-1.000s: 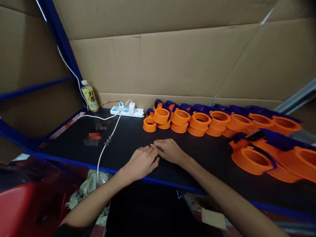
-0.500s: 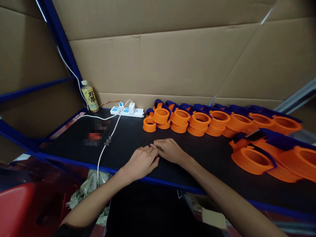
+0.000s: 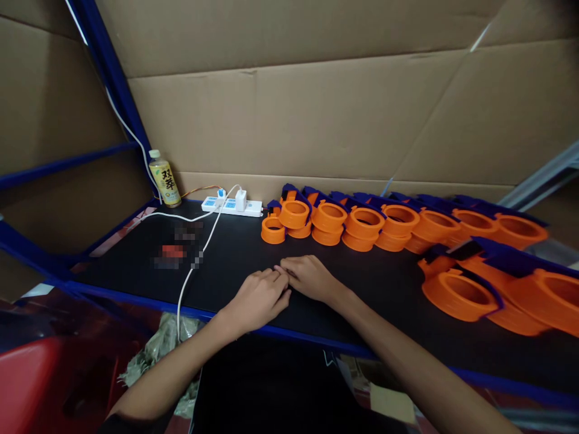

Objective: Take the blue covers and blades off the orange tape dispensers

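A black worktop (image 3: 226, 265) sits in a blue frame (image 3: 111, 72), with cardboard (image 3: 316, 120) walling its back and left side. A bottle (image 3: 165, 181) stands in the back left corner, near a white power strip (image 3: 252, 208). Orange rings (image 3: 329, 236) with purple parts line the back, right of the strip; more lie at the front right. Before the row, the left hand (image 3: 261, 296) and right hand (image 3: 311, 277) meet on the worktop, fingers bent inward; whether they hold anything, I cannot tell.

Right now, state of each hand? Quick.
Left hand: fingers bent, palm hidden; nothing visibly held, open or closed unclear.
Right hand: fingers bent, touching the left; nothing visibly held, open or closed unclear.
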Available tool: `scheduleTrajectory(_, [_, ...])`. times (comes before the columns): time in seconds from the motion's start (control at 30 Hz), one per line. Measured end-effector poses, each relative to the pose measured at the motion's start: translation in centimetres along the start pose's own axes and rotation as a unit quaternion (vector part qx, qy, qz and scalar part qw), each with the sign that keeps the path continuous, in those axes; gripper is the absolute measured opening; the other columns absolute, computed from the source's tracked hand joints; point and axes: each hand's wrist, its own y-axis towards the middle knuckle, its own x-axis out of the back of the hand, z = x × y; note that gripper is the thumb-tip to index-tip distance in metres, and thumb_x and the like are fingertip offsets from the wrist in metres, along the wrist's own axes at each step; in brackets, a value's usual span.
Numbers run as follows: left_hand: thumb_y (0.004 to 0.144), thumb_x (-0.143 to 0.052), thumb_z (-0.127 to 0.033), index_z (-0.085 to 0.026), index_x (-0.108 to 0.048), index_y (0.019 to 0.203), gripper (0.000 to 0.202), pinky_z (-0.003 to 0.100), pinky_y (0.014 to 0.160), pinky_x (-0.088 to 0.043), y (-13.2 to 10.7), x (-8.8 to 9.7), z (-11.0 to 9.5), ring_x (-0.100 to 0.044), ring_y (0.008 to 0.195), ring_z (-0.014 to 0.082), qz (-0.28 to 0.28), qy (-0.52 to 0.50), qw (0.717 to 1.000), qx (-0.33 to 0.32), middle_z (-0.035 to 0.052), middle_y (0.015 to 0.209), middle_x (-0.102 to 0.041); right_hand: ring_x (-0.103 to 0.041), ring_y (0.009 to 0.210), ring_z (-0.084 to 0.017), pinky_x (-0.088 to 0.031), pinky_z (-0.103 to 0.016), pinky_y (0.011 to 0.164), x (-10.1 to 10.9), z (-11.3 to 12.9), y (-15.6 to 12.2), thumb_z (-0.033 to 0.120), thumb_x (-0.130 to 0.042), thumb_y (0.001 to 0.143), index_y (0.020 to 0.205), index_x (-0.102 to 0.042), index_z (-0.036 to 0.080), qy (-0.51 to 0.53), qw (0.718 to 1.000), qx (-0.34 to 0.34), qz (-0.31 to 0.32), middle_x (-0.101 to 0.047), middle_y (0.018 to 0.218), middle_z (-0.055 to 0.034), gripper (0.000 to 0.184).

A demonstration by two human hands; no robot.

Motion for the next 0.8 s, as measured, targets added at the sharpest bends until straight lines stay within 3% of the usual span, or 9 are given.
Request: scheduleTrajectory(0.8, [0.098,-0.042,-0.027,-0.016,-0.057,0.099,0.018,0.039,0.076,-0.053,0.03,-0.12,-0.05,-0.067,0.088,0.0255,-0.004,-0.015,1.000,0.005,0.0107,0.094,-0.069,-0.044,0.058,-0.009,-0.021,-0.026,0.058,0.23,0.12,0.09,0.036,-0.037,0.104,0.068,-0.047,0.017,-0.011,1.000,-0.008,-0.005,-0.056,0.067,-0.0004,0.042])
